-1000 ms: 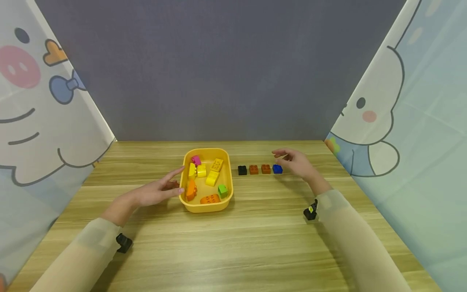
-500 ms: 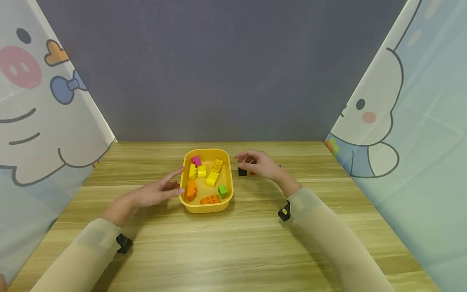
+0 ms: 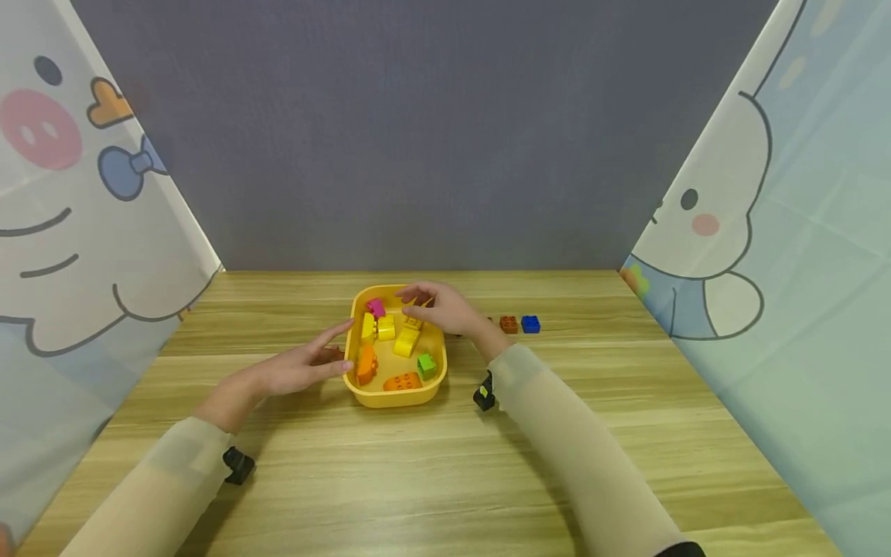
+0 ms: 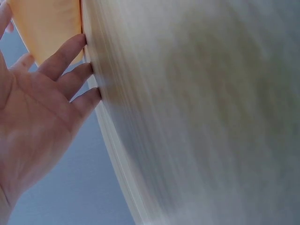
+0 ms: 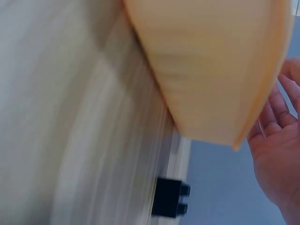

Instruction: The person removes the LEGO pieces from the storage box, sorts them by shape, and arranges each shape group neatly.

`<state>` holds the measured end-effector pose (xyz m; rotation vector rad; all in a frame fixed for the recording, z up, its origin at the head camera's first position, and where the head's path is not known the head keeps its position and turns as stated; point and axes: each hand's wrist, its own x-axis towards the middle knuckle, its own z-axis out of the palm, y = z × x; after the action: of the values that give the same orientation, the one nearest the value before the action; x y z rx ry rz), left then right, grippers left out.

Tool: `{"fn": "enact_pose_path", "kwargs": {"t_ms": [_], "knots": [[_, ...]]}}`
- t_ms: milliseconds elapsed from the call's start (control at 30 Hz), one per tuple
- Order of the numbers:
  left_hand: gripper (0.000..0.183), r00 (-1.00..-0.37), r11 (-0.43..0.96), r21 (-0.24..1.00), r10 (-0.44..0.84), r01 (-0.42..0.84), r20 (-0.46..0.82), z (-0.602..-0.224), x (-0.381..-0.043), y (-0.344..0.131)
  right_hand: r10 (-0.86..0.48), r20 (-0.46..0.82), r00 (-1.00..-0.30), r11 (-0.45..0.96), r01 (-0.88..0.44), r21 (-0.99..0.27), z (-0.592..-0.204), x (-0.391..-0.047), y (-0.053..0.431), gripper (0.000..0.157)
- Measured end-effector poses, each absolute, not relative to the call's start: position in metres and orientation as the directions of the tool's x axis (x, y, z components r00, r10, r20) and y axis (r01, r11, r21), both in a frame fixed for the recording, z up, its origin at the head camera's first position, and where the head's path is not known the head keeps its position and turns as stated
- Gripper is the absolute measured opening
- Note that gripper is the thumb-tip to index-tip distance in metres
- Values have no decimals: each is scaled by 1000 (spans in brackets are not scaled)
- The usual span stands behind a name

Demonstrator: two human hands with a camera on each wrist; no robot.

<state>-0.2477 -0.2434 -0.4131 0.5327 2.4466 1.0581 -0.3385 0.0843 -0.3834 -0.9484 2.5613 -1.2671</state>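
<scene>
An orange-yellow plastic bin [image 3: 394,398] holds several toy bricks. My left hand [image 3: 295,367] rests at its left side, index fingertip and thumb at the rim; the left wrist view has its other fingertips on the tabletop. My right hand [image 3: 445,309] is over the bin's back right part, fingers loosely bent with nothing between them. Just under it are two yellow bricks, the front one [image 3: 407,342] plainer to see, the back one partly hidden. Also inside lie a pink brick [image 3: 376,308], a green brick [image 3: 427,366] and an orange brick [image 3: 402,381].
Right of the bin a row of bricks stands on the wooden table [image 3: 431,480]: a blue brick [image 3: 530,324], a brown brick [image 3: 509,324], others mostly behind the right wrist. A black brick [image 5: 168,197] shows in the right wrist view. A grey panel [image 3: 418,139] rises behind.
My right hand has moved left from beside the blue brick, across the row, to over the bin. The left hand has stayed at the bin's rim.
</scene>
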Motion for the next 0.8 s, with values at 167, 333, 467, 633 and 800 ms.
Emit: {"fn": "enact_pose_path", "kwargs": {"t_ms": [167,333,467,633,800], "knots": [[89,-837,637,753,494,166,-234,-413,-248,-244,-575,139,-806,471,-466,-749,-384,-348,67,39],[88,-837,634,756,495,163,-235,-411,-247,-243,-580,120,-806,481,-458,-748,-387,-353,54,38],[88,-835,629,759,499,167,-230,-411,-247,-243,-586,77,-807,539,-459,-706,-391,-352,47,39],[88,-835,629,759,502,172,-227,-411,-247,-243,-591,41,-806,646,-503,-575,-394,-350,43,48],[88,-833,628,757,507,180,-223,-413,-248,-243,-609,-21,-793,723,-544,-425,-394,-347,41,60]]}}
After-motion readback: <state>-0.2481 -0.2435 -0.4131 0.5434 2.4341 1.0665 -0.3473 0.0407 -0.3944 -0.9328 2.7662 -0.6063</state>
